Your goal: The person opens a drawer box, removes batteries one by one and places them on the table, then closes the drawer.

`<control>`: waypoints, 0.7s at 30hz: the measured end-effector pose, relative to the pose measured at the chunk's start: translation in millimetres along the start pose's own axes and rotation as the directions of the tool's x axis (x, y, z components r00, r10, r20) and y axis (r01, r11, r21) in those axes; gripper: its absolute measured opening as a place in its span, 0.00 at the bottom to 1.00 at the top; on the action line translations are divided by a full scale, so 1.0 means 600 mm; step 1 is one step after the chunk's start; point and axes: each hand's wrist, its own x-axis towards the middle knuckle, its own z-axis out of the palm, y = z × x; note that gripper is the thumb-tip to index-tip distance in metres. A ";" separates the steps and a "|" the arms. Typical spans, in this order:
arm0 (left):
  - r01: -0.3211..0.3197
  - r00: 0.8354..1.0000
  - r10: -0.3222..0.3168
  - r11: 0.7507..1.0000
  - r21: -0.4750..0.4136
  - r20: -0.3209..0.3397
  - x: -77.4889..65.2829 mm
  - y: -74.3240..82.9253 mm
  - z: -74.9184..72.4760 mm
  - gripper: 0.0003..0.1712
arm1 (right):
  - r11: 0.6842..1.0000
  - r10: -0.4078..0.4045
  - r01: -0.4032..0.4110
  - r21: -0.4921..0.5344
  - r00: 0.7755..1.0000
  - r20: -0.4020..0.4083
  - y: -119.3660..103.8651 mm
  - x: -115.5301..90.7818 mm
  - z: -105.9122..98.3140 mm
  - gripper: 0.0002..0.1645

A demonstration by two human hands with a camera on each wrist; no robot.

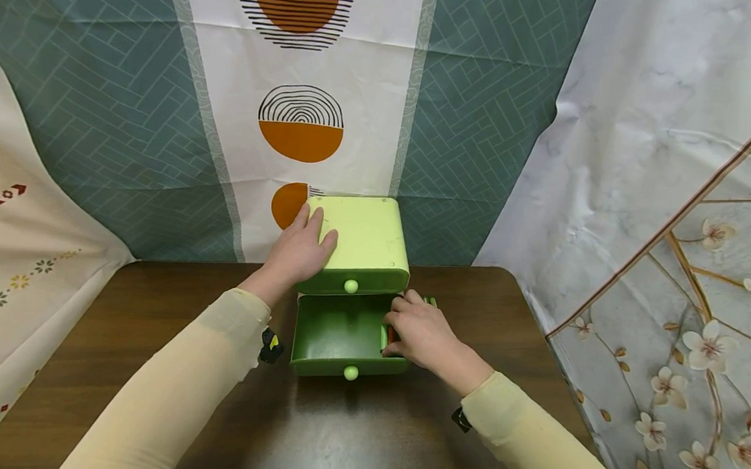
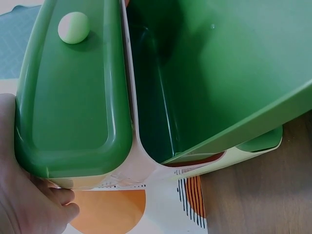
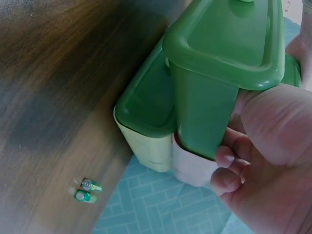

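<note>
A small green drawer unit [image 1: 364, 234] with a pale yellow-green top stands at the back of the table. My left hand [image 1: 302, 247] rests on the top's left side, fingers spread and straight. Beneath the top drawer [image 2: 73, 97], another drawer [image 1: 336, 330] is pulled out. My right hand [image 1: 422, 332] reaches over its right wall. Between thumb and fingers it pinches a small green and reddish thing [image 1: 384, 337], mostly hidden. In the right wrist view, the other fingers [image 3: 226, 179] curl outside the drawer's wall.
Two small green battery-like cylinders [image 3: 86, 196] lie on the wooden table [image 1: 348, 443] right of the unit. A lower drawer [image 3: 151, 97] is closed beneath the pulled-out one. Patterned cloths [image 1: 481, 126] hang behind and beside the table.
</note>
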 end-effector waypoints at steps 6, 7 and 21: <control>0.000 1.000 0.000 1.000 0.004 0.001 0.000 0.000 0.000 0.45 | 1.000 -0.003 0.002 -0.012 1.000 -0.008 0.000 0.000 0.002 0.26; 0.001 1.000 -0.001 1.000 0.004 0.002 0.001 0.000 0.000 0.45 | 1.000 -0.003 0.003 -0.013 1.000 -0.009 0.000 0.000 0.002 0.26; 0.007 1.000 -0.007 1.000 0.004 0.002 0.001 -0.001 0.001 0.46 | 0.999 -0.013 0.014 -0.033 1.000 0.018 0.000 0.002 0.000 0.25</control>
